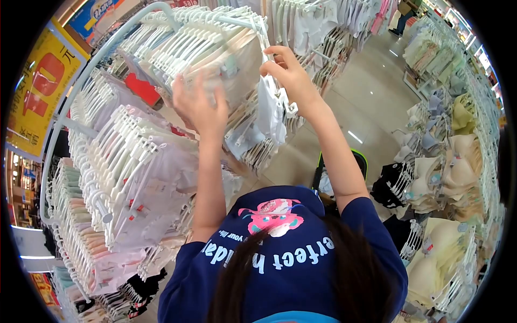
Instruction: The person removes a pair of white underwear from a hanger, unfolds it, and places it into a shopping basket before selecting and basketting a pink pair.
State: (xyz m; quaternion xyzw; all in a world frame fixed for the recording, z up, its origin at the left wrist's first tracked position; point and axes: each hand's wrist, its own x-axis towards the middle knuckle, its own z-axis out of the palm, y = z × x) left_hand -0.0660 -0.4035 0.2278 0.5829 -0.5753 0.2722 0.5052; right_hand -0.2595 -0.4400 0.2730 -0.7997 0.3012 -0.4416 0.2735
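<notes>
My left hand is smeared by motion, its fingers apart. It is in front of a pale beige pair of underwear that hangs, also blurred, from a full row of white hangers. At the front end of that row, my right hand has its fingers bent around a white hanger; the exact contact is partly hidden. Just below this hand hangs light-coloured underwear on white clip hangers.
A white curved rack frame carries more rows of hung underwear at left. A yellow price sign stands beside it. Bras hang along the right side. Between the racks runs a tiled floor with a green-edged black item.
</notes>
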